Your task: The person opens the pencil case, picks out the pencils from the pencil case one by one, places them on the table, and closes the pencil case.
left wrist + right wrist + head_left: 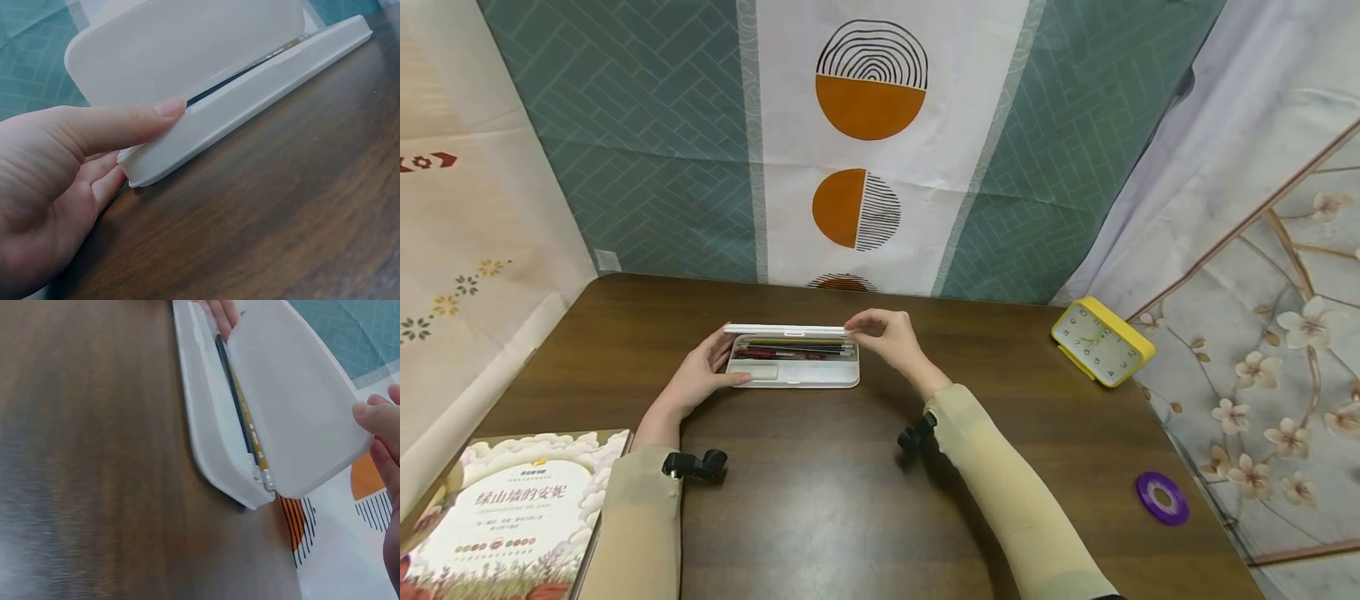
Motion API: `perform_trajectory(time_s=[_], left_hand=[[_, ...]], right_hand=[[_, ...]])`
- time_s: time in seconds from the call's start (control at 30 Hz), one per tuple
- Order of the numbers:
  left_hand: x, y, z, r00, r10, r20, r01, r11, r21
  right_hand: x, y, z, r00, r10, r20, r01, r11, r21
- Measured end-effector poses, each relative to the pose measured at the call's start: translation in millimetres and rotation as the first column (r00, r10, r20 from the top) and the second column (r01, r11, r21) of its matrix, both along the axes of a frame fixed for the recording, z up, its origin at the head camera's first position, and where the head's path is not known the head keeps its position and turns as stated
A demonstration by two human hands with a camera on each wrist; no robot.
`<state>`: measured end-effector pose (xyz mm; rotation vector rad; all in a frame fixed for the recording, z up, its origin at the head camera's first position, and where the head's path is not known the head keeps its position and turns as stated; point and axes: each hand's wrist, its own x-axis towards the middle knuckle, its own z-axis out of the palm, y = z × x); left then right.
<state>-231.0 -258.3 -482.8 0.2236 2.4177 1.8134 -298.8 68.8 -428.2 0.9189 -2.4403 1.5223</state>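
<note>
A white pencil case [820, 377] lies on the brown table with its hinged lid [300, 394] raised. Inside are pencils [251, 428], a red pen [758, 354] and a pale eraser-like block [756, 371]. My left hand [694, 377] grips the case's left end, thumb over the front rim and fingers round the outer side, as the left wrist view shows. At the other end my right hand [889, 337] pinches the lid's free edge near its right corner between thumb and fingers. The lid hides part of the contents in both wrist views.
A book [520, 517] with an illustrated cover lies at the front left, beside the left forearm. On the right stand a yellow alarm clock [1101, 342] and, nearer, a purple tape roll [1162, 498]. Patterned cloths [662, 150] hang behind and beside the table.
</note>
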Motion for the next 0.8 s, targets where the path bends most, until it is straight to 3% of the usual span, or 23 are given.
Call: perform_trajectory(time_s=[0.23, 0.5, 0.8], left_hand=[[-2.4, 1.3, 1.0, 0.999, -0.001, -0.034, 0.001, 1.0, 0.002], [-2.9, 2.0, -0.1, 1.0, 0.008, -0.026, -0.009, 1.0, -0.01], [-2.0, 1.5, -0.4, 0.999, 0.019, -0.029, -0.02, 1.0, -0.016]], right_hand=[[-17.2, -0.6, 3.2, 0.996, -0.017, -0.085, 0.012, 0.998, -0.065], [-36.4, -2.5, 5.0, 0.991, -0.045, -0.13, 0.04, 0.998, -0.037], [-54.7, -5.6, 5.1, 0.995, -0.08, -0.06, 0.079, 0.997, -0.02]])
